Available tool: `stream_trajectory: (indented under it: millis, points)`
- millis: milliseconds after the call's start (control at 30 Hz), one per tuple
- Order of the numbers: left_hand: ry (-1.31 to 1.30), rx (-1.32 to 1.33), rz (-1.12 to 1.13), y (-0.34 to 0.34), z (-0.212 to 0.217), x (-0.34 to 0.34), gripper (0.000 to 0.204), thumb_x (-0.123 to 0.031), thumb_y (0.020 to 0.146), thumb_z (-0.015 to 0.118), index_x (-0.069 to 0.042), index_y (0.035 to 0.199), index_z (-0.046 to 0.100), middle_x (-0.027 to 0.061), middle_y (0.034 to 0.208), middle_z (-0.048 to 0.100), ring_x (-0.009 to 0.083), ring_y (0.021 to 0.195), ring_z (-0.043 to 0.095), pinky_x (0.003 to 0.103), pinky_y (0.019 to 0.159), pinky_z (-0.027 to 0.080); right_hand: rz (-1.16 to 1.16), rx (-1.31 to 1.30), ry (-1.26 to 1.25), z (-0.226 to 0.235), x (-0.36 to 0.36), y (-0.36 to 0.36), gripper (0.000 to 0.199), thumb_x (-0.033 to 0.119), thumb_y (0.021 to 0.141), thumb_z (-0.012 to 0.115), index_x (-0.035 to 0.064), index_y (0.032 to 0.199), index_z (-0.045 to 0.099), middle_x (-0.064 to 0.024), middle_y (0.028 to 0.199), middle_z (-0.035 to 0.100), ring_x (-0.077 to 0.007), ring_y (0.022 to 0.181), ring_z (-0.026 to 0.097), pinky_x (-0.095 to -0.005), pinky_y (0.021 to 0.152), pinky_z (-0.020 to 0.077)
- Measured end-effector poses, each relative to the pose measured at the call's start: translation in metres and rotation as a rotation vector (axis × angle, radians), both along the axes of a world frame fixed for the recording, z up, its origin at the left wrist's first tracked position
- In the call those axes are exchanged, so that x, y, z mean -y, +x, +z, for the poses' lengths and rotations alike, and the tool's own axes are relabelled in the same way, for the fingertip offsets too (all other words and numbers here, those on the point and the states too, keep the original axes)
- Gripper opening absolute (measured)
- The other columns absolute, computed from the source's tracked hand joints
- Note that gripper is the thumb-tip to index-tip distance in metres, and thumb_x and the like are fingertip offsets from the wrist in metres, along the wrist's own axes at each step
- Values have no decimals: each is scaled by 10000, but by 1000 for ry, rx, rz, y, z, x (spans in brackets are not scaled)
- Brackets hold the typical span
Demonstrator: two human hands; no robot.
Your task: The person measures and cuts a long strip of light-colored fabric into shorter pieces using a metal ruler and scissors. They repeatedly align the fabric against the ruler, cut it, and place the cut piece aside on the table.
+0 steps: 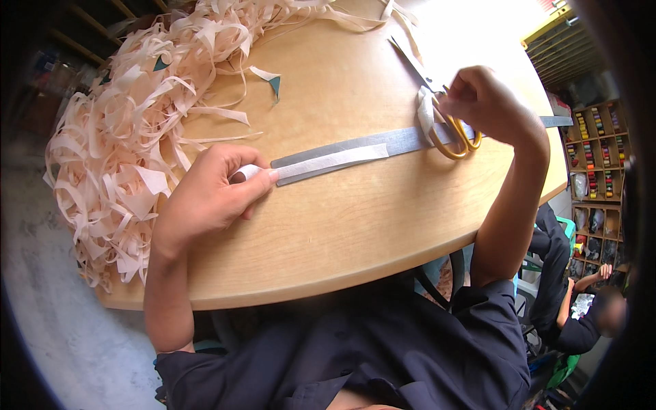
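My left hand (212,188) pinches the rolled end of a narrow white fabric strip (335,158) between thumb and fingers. The strip lies along a long steel ruler (406,140), covering part of its left end. My right hand (495,106) is closed at the shanks of yellow-handled scissors (447,149), above the ruler. Their blades point to the far left, and both finger loops show below my fingers. White wrapping (426,116) covers part of one handle. My curled fingers hide part of the scissors.
A large heap of pale pink fabric scraps (123,143) covers the left of the wooden table (355,232). One loose scrap (265,75) has a teal piece. At right, shelves (598,164) hold colourful thread spools, and another person (581,328) sits below them.
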State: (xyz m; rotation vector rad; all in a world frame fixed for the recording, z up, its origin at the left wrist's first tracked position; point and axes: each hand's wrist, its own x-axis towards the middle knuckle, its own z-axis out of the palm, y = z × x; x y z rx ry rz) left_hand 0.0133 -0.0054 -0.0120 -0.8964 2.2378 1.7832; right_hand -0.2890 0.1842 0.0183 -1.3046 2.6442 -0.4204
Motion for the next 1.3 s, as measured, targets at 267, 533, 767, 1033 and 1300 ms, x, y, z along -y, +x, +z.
stream_trajectory:
  millis: [267,533,767,1033,1300]
  points:
    - [112,-71,-21,0,6,-1,242,-240,1030,667,-26,919,688,-16,611,588,25,482,474,206,445,347,-55,-103,271,-10,-8,0,290,247,772,813,-21,824,715,-182,844,710,-258,731,690,-353,671,556]
    - [104,-143,14,0,8,-2,238,-243,1037,659,-27,946,700,-10,628,592,29,496,482,208,451,359,-159,195,-255,-18,-46,-8,298,85,919,670,-127,1083,538,-185,807,656,-249,737,710,-381,610,557]
    - [146,-257,85,-1,6,-3,236,-217,1047,646,-5,959,700,-1,646,609,32,523,535,191,454,390,159,1565,-699,-41,-103,102,577,266,942,763,-62,1302,454,-112,837,639,-162,683,691,-288,572,547]
    - [179,-357,125,0,4,-2,240,-215,1055,637,-2,959,692,6,634,603,33,517,543,180,453,382,282,1394,34,-5,-73,151,217,221,1097,494,35,1190,434,-47,782,576,-147,612,663,-271,595,516]
    - [182,-385,92,1,4,-2,252,-236,1061,637,-8,966,688,7,618,597,31,491,511,184,445,367,90,1414,106,-6,-48,166,242,301,1114,494,79,1070,406,-45,733,559,-171,558,665,-287,504,520]
